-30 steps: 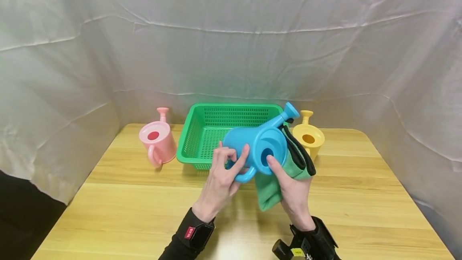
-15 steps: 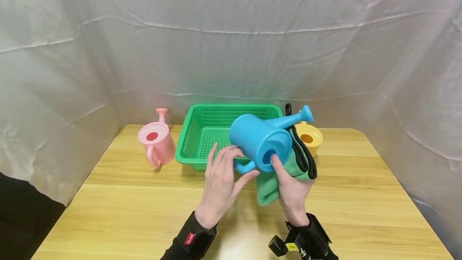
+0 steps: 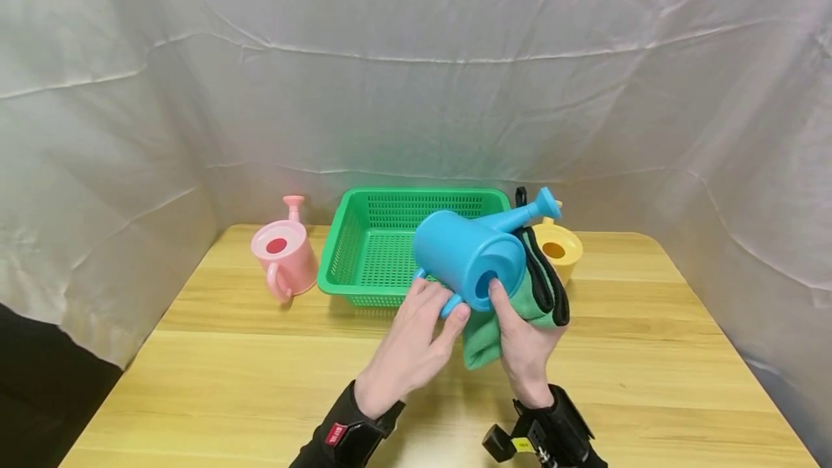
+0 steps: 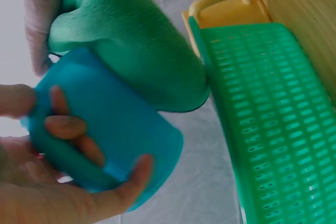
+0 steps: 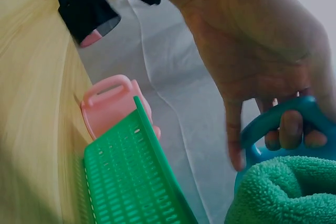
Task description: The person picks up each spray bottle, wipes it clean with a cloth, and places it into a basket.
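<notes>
A blue watering can [image 3: 455, 251] is held tilted above the table, its spout pointing up to the right. My left hand [image 3: 412, 345] grips its handle [image 4: 68, 156]; in the left wrist view several fingers pass through the handle loop. With its thumb at the can's top opening, my right hand [image 3: 529, 345] holds the can's right side through a folded green cloth [image 3: 484, 338] with black edging. The right hand's other fingers are hidden behind the cloth in the head view. In the right wrist view the cloth [image 5: 278, 192] lies against the can.
Behind the hands stands a green perforated basket [image 3: 331, 258]. A pink watering can [image 3: 292, 255] is at its left, and a yellow watering can [image 3: 562, 244] at its right, partly covered by the cloth and blue can. The wooden table [image 3: 260, 381] meets a grey fabric backdrop [image 3: 416, 92].
The blue can has turned, its spout swinging to the right and its body rising a little. My left hand let its fingers spread off the handle, then took hold of it again.
</notes>
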The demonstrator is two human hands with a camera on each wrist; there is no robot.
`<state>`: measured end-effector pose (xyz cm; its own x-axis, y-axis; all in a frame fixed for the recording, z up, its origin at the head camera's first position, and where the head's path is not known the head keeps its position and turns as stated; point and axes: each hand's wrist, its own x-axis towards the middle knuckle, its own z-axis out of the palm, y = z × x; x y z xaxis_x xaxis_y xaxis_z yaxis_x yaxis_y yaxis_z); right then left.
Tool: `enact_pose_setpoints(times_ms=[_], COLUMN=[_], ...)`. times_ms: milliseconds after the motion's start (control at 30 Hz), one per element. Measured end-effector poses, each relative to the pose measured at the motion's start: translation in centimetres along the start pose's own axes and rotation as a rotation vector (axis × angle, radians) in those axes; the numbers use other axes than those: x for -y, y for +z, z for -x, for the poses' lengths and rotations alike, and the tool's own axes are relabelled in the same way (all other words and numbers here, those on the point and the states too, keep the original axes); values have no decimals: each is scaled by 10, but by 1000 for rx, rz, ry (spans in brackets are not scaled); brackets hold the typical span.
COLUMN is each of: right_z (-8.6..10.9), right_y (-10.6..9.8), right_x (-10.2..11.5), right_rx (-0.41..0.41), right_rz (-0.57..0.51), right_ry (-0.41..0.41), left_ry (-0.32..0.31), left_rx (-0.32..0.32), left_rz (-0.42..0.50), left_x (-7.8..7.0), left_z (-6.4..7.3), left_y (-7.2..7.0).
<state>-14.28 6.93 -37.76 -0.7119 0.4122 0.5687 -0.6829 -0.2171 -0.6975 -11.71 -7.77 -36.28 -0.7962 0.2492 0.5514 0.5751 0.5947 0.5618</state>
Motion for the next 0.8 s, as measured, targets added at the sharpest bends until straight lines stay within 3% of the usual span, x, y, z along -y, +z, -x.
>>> enact_pose_setpoints(times_ms=[100, 333, 433, 600, 800], right_z=[0, 4, 5, 3, -2], right_y=[1, 7, 6, 3, 1], right_x=[1, 7, 9, 11, 17], right_rx=[1, 38, 19, -40, -103], right_rz=[7, -1, -9, -15, -99], right_ry=[17, 46, 101, 195, 136], left_ry=[-15, -44, -61, -114, -62], left_rx=[-41, -313, -334, -310, -353], left_rz=[35, 60, 63, 22, -82], left_x=[2, 8, 10, 13, 22], left_z=[-2, -5, -5, -5, -4], left_y=[4, 13, 11, 3, -5])
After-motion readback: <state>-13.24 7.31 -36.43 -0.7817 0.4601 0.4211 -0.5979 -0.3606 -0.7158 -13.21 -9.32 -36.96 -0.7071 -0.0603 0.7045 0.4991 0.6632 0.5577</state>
